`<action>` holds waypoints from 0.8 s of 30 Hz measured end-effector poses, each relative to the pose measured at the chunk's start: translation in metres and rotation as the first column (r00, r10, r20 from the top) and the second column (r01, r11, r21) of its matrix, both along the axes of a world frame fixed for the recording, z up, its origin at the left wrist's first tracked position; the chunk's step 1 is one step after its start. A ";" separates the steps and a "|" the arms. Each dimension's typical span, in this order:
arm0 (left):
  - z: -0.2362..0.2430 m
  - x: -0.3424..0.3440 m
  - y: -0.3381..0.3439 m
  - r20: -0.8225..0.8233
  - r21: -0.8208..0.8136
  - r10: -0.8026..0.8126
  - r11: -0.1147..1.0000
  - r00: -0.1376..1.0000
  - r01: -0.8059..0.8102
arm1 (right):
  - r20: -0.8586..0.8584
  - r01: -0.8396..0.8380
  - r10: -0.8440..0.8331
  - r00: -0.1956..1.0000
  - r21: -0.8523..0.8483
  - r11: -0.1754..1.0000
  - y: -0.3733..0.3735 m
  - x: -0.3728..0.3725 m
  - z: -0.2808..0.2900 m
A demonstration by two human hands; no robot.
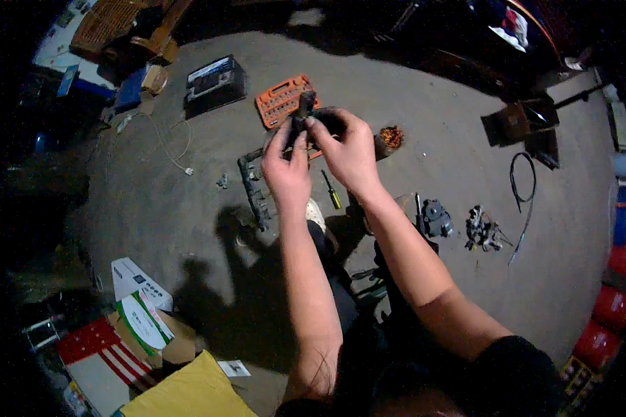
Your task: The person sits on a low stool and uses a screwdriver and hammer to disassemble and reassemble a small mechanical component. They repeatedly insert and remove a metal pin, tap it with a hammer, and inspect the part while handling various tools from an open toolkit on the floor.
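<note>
Both of my hands are raised in front of me, closed around a dark cylindrical part [306, 103] whose kind I cannot make out. My left hand [285, 163] grips it from the left with bent fingers. From the right, my right hand [348, 146] pinches it with thumb and fingers. Its lower portion is hidden by the fingers. Behind it on the floor lies an open orange socket set case [271, 104]. Below the hands are a screwdriver [334, 197] with a yellow handle and a long dark metal part [252, 191]. A round piece with copper-coloured windings [391, 137] stands to the right.
A black box [215, 82] and a pale cable [165, 142] lie at the far left. Rightward are a dark housing [435, 218], a heap of small parts [483, 229], a black cable [524, 181] and a brown metal box [518, 121]. Cartons [142, 281] and a yellow sack [195, 390] fill the near left.
</note>
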State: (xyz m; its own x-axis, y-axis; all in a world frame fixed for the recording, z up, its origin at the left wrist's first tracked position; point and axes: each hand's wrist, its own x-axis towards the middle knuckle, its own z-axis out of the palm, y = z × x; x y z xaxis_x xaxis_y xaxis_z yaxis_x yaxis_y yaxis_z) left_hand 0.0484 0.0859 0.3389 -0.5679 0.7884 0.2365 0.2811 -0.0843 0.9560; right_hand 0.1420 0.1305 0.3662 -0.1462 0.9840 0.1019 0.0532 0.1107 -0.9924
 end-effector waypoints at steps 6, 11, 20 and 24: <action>0.017 0.004 -0.003 -0.223 -0.058 0.002 0.998 0.975 -0.015 | -0.035 0.012 -0.013 0.999 -0.025 1.000 0.004 0.000 0.000; 0.009 -0.002 -0.003 -0.201 -0.094 0.009 0.995 0.980 -0.028 | 0.043 -0.017 0.017 0.999 0.009 1.000 0.000 -0.002 0.007; -0.003 -0.012 -0.016 -0.046 -0.164 -0.062 0.985 0.997 0.054 | 0.312 0.022 -0.111 0.944 0.276 0.961 -0.009 -0.002 0.008; -0.001 -0.007 -0.016 0.261 -0.108 -0.026 0.993 0.965 0.056 | 0.475 -0.060 -0.079 0.876 0.270 0.961 -0.008 -0.005 0.005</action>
State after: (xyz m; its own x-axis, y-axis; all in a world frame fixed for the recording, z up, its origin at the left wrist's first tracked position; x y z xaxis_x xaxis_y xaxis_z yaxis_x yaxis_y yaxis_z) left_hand 0.0417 0.0695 0.3376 -0.5643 0.8255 -0.0066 0.0219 0.0230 0.9995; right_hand 0.1373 0.1221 0.3714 -0.2359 0.9302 0.2813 0.5141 0.3651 -0.7761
